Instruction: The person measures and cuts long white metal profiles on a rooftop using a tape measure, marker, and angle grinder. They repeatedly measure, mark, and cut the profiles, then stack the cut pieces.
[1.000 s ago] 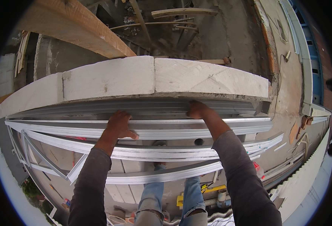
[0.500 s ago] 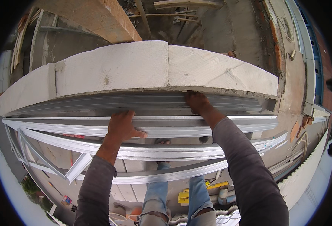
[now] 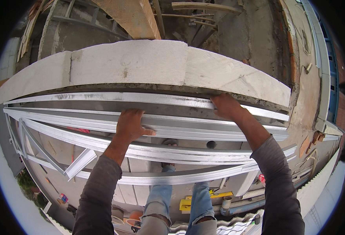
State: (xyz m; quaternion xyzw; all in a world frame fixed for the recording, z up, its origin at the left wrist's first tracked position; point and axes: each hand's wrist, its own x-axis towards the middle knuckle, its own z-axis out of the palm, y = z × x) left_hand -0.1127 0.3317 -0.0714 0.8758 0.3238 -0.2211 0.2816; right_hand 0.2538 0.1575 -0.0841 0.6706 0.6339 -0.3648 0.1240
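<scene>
Long silver metal channels run left to right in front of a white block wall. My right hand is wrapped over the farthest metal channel, close under the wall, its fingertips partly hidden behind it. On the second group of metal channels, my left hand hooks its fingers over the upper edge, thumb pointing right along the near face. Nearer to me lies a third bundle of channels, and a fourth channel passes in front of my legs.
A short channel piece lies crosswise at the left. A yellow level and grey-blue pipes lie at the lower right. Beyond the wall, a wooden beam slants upward, and broken bricks sit at the far right.
The farthest channel has tilted toward me, showing a bright silver edge where a grey ribbed face was. My right hand has shifted right; my left hand keeps its hold. The view has moved slightly.
</scene>
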